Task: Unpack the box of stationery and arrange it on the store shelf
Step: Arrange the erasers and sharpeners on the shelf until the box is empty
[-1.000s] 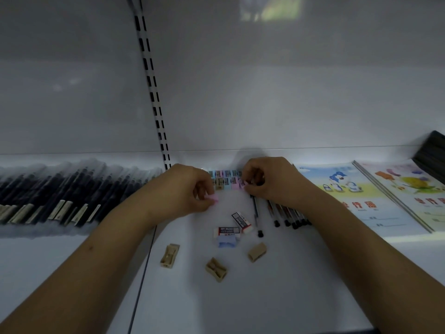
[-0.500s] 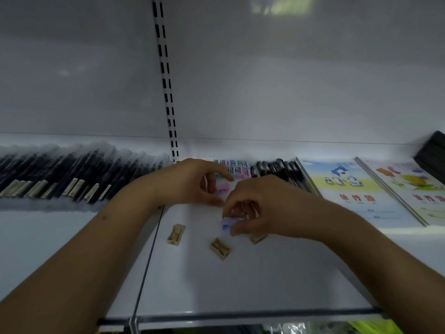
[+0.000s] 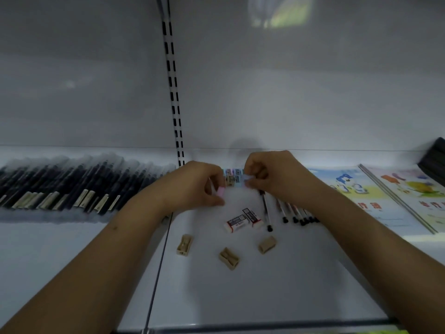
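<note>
1. Two white shelf panels make up your shelf [image 3: 277, 292], meeting at a seam that runs toward you from the slotted upright [image 3: 173, 97] on the back wall.
2. Left panel holds a long row of dark pens in clear sleeves [image 3: 72, 189], packed side by side.
3. Far right you've got two picture workbooks [image 3: 361, 196] lying flat, edges touching, and a dark object [image 3: 433, 160] I can't make out behind them.
4. Your left hand [image 3: 192, 186] is curled, pinching a small pink eraser [image 3: 221, 191] between thumb and fingers.
5. Your right hand [image 3: 272, 174] is curled too, pinching a pale little eraser [image 3: 248, 180] right at the end of the pastel eraser row [image 3: 232, 175] by the back wall.
6. Loose black-tipped pens [image 3: 266, 208] lie under your right wrist.
7. Two white sleeved erasers [image 3: 238, 222] sit touching mid-shelf.
8. Three tan sharpeners [image 3: 228, 258] are scattered nearest you, apart from each other.
</note>
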